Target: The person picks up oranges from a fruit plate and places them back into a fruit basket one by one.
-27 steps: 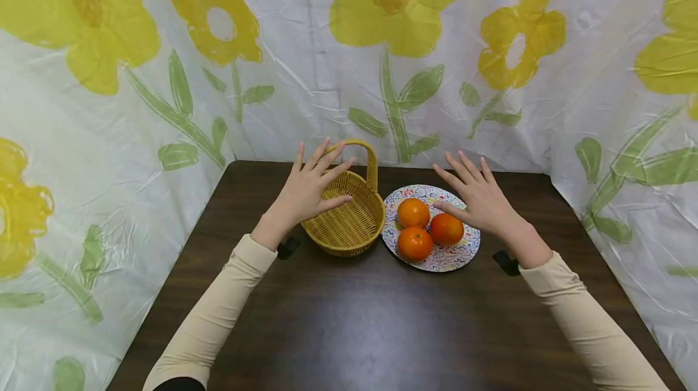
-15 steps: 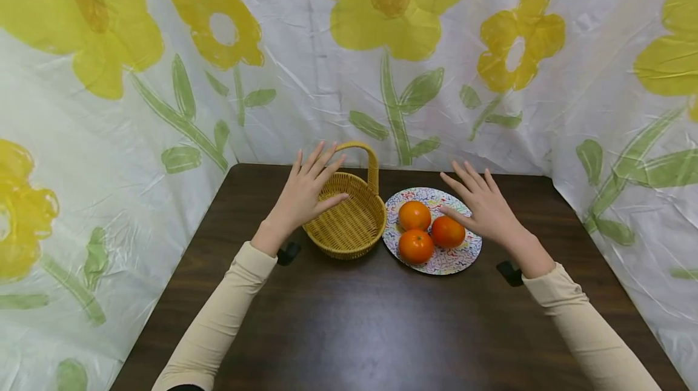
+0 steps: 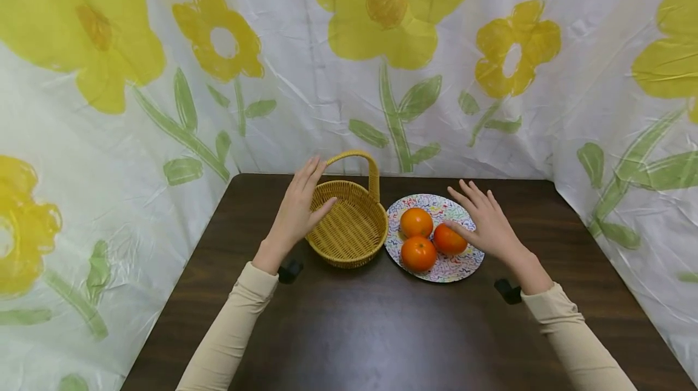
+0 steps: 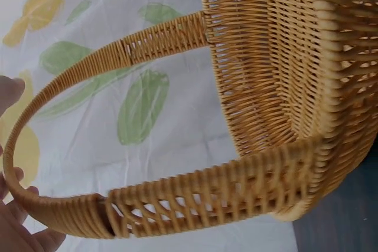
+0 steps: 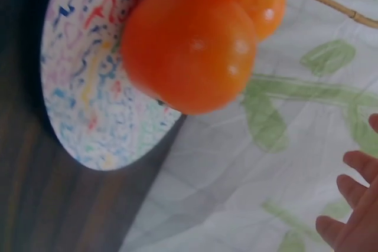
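My left hand (image 3: 294, 209) is at the left side of a yellow wicker basket (image 3: 349, 230), thumb spread away from fairly straight fingers. In the left wrist view its fingertips show beside the arched handle (image 4: 171, 199); whether they touch it is unclear. The basket stands upright with nothing in it. To its right, a speckled plate (image 3: 458, 268) bears three oranges: a back one (image 3: 416, 222), a front one (image 3: 418, 254) and a right one (image 3: 449, 240). Over the plate's right side my right hand (image 3: 488, 224) holds nothing, its fingers extended and thumb apart, overlapping the right orange in the head view.
Basket and plate sit side by side toward the back of a dark wooden table (image 3: 354, 330). A white curtain (image 3: 305, 106) with yellow flowers hangs behind and along both sides. Each wrist wears a small black camera (image 3: 290, 271).
Both hands have lowered slightly, and the left fingers have drawn closer together. The head view has tilted up a little. Basket, plate and oranges stay where they were.
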### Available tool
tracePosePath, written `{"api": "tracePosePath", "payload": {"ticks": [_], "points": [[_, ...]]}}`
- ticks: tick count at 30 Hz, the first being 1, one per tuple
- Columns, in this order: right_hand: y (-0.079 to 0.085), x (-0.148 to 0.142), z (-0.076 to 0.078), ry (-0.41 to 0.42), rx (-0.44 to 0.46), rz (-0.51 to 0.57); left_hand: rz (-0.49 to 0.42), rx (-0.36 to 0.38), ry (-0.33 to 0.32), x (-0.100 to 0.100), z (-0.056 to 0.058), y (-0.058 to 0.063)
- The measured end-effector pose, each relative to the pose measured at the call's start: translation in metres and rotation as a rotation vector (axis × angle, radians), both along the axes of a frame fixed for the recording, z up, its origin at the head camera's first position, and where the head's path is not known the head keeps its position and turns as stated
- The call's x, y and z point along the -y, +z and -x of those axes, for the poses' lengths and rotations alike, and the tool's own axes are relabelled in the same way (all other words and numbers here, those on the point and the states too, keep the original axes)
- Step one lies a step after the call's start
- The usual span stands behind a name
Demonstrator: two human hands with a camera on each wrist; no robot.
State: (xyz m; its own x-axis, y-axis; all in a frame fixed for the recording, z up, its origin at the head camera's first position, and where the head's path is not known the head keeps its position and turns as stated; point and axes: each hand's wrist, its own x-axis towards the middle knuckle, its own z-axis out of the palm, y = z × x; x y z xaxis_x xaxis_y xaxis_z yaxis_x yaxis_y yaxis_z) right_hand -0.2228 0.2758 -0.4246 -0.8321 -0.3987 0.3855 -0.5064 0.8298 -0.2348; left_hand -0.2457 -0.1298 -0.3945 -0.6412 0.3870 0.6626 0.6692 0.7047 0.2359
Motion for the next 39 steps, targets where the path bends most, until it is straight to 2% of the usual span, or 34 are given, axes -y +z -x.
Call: {"api": "tracePosePath", "payload": {"ticks": [8, 16, 23, 34, 39], "points": [[-0.019, -0.003, -0.003, -0.022, 0.069, 0.069, -0.094, 0.086, 0.046, 0.005, -0.006, -0.012], [-0.031, -0.005, -0.008, -0.041, 0.101, 0.119, -0.159, 0.154, 0.072, 0.012, -0.011, -0.021], [-0.041, -0.010, -0.010, -0.077, 0.163, 0.152, -0.225, 0.234, 0.114, 0.020, -0.016, -0.036], [-0.056, -0.014, -0.008, -0.097, 0.200, 0.158, -0.243, 0.334, 0.172, 0.031, -0.022, -0.058], [-0.060, -0.015, -0.007, -0.093, 0.202, 0.155, -0.250, 0.348, 0.176, 0.034, -0.024, -0.069]]}}
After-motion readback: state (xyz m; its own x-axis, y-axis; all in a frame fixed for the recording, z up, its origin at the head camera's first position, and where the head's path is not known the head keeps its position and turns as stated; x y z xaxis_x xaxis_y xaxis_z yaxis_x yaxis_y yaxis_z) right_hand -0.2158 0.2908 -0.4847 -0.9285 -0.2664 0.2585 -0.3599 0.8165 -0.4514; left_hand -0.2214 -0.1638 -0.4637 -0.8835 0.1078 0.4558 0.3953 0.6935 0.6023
